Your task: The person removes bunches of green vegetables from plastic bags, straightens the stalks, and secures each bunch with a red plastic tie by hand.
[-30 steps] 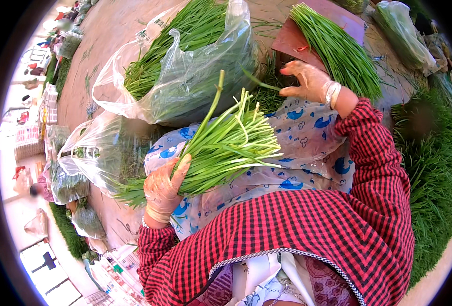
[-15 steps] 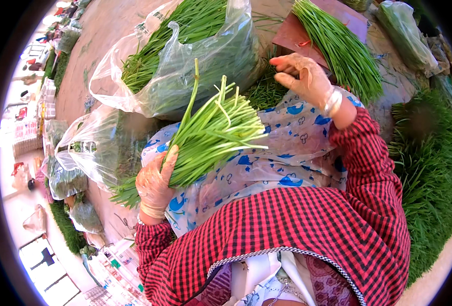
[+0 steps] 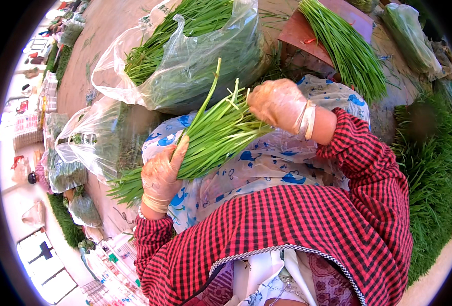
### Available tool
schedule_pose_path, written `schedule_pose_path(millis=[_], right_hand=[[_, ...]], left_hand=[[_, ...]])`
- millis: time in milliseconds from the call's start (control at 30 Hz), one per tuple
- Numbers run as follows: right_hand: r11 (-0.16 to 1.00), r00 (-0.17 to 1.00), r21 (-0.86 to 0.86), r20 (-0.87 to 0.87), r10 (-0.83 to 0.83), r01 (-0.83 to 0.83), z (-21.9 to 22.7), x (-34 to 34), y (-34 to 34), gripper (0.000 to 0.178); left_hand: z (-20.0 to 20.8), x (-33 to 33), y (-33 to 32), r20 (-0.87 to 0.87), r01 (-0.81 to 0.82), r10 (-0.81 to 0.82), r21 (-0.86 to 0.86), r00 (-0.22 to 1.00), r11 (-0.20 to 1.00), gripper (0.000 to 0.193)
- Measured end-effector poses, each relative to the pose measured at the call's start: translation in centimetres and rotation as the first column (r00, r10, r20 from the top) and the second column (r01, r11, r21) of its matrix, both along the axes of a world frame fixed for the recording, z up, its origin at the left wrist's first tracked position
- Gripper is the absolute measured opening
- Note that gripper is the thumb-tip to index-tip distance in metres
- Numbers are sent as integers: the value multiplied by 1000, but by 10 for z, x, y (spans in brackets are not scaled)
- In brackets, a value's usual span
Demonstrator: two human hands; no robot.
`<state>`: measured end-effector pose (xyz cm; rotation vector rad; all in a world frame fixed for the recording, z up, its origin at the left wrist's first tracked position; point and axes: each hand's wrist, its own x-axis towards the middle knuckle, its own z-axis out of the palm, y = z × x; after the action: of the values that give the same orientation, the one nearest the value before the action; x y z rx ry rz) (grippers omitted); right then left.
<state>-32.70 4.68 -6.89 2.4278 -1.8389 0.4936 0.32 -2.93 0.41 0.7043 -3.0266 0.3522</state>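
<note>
A loose bunch of garlic chives [image 3: 221, 135] lies slanted over my lap, pale stem ends up and to the right, leaf tips down to the left. Gloved in thin clear plastic, my left hand [image 3: 160, 173] is closed round its lower part, thumb on top. One longer stalk [image 3: 209, 89] sticks up out of the bunch. At the pale ends, my right hand [image 3: 277, 104], gloved too, is closed with its fingers curled against the stems; its fingertips are partly hidden. Beneath the bunch a clear apron [image 3: 292, 176] with blue prints covers my lap.
Ahead, a large clear plastic bag [image 3: 205, 76] is full of chives. More chives [image 3: 343, 51] lie across a reddish-brown stool [image 3: 305, 43] at the far right. A big green heap [image 3: 430, 188] lines my right side. Other filled bags [image 3: 96, 137] stand at the left.
My right hand has come down and left from beside the stool to the bunch's stem ends, and its fingers have closed. The left hand keeps its hold, shifted slightly right.
</note>
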Motion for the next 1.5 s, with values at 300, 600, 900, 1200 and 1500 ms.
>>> schedule_pose_path(millis=[300,600,900,1200,1500], right_hand=[[944,699,299,646,-308,140,-22,-69,14,27],[998,759,35,651,23,-60,-6,-16,15,36],[926,691,-374,658,298,-43,-15,-14,12,19],[979,353,173,914,-200,107,-20,-97,14,30],[980,233,196,952,-198,31,-39,-72,14,26]], left_hand=[[6,4,-2,-36,-57,56,-30,998,998,80],[13,-3,-2,-49,-43,41,-50,998,998,78],[16,-14,3,-74,-64,76,155,994,986,73],[12,-16,9,-329,-28,271,590,905,807,75],[4,-33,11,-10,225,834,965,552,-137,61]])
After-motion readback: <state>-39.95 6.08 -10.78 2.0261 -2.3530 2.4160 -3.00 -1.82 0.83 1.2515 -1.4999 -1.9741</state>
